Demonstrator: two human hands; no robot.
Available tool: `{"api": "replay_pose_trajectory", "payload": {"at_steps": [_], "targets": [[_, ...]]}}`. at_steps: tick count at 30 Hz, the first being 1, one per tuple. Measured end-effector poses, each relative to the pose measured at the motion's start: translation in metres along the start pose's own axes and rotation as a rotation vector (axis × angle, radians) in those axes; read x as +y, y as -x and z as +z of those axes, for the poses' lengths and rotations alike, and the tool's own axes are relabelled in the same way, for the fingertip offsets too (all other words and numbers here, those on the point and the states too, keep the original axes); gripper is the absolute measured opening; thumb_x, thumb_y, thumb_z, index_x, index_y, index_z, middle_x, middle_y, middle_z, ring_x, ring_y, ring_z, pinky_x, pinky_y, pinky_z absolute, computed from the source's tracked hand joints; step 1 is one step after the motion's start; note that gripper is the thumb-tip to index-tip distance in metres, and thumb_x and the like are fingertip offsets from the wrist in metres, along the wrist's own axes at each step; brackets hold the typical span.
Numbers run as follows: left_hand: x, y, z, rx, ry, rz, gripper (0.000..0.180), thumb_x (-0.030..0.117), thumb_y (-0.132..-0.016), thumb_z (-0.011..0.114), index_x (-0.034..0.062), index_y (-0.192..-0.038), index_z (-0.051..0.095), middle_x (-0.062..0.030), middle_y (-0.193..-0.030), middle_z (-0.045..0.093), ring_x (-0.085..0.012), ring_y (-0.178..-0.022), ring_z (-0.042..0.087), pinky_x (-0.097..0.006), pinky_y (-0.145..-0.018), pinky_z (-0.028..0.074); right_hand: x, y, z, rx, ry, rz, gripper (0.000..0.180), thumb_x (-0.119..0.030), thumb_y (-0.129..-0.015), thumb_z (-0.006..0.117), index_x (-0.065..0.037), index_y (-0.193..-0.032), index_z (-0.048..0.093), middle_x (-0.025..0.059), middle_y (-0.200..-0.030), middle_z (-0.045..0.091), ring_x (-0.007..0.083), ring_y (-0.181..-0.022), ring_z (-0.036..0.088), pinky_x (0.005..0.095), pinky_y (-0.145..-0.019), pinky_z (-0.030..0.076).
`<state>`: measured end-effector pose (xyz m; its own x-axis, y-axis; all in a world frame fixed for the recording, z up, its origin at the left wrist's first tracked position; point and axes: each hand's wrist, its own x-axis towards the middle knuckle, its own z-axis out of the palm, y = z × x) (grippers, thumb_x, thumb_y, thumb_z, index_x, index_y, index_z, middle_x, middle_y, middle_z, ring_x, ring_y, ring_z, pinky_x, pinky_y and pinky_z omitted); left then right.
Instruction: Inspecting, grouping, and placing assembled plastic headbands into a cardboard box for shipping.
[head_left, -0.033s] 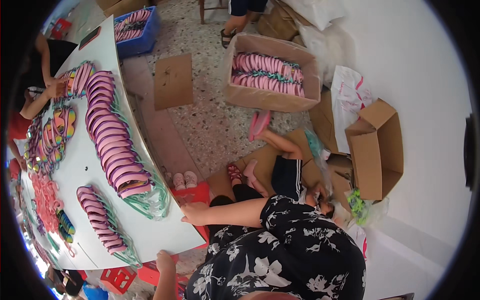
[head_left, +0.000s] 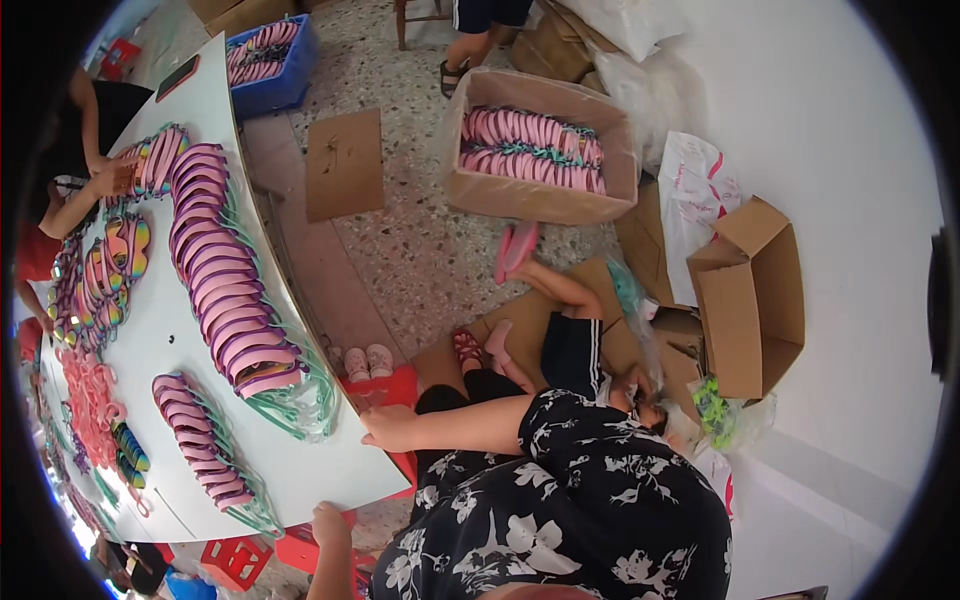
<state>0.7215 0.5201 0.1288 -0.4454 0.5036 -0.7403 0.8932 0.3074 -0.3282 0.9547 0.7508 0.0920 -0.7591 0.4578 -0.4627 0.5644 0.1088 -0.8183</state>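
My right hand (head_left: 391, 428) is at the right edge of the white table (head_left: 330, 478), its fingers curled against the rim. Along the table's near edge rests my left hand (head_left: 327, 524), also closed at the rim, its fingertips partly hidden. Closest to my hands lie two rows of swim goggles with pink seals, purple frames and mint-green straps: a long row (head_left: 222, 270) and a shorter row (head_left: 200, 435). Neither hand touches the goggles. Farther left is a pile of goggles with rainbow lenses (head_left: 125, 245).
A co-worker's hand (head_left: 112, 178) touches goggles at the far left. Coral-coloured straps (head_left: 88, 395) lie heaped on the table. Goggles fill a carton (head_left: 545, 205) and a blue crate (head_left: 275, 95). Beside me, a person lies on flattened cardboard (head_left: 590, 275); an open carton (head_left: 730, 320) stands by the wall.
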Motion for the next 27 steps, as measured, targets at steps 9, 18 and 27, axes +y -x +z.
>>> {"api": "replay_pose_trajectory", "payload": {"at_steps": [9, 18, 27], "targets": [[0.004, 0.017, 0.001, 0.021, 0.056, 0.067, 0.018, 0.01, -0.093, 0.051, -0.0022, -0.106, 0.056, -0.0194, -0.104, 0.063, -0.0311, -0.097, 0.067, -0.039, -0.08, 0.057, -0.019, -0.003, -0.016, -0.148, 0.078, 0.048, 0.04, -0.034, -0.087, 0.063, 0.002, -0.102, 0.065, 0.0237, -0.097, 0.068, 0.0371, -0.09, 0.068, 0.0486, -0.079, 0.053], [-0.016, 0.014, -0.007, 0.123, 0.227, 0.056, 0.014, 0.009, -0.086, 0.056, 0.0007, -0.098, 0.058, -0.018, -0.096, 0.064, -0.0327, -0.083, 0.07, -0.04, -0.066, 0.059, -0.032, -0.04, -0.046, -0.455, 0.322, -0.167, 0.034, -0.034, -0.085, 0.065, -0.001, -0.09, 0.067, 0.0189, -0.085, 0.069, 0.0365, -0.083, 0.067, 0.0469, -0.073, 0.051], [-0.015, 0.013, 0.015, 0.132, 0.292, 0.139, 0.016, 0.01, -0.081, 0.06, 0.0012, -0.095, 0.056, -0.016, -0.092, 0.063, -0.0307, -0.079, 0.07, -0.039, -0.064, 0.059, -0.036, -0.064, -0.08, -0.414, 0.429, -0.098, 0.033, -0.035, -0.083, 0.069, -0.002, -0.084, 0.065, 0.0164, -0.081, 0.068, 0.0352, -0.079, 0.066, 0.046, -0.07, 0.05]]}}
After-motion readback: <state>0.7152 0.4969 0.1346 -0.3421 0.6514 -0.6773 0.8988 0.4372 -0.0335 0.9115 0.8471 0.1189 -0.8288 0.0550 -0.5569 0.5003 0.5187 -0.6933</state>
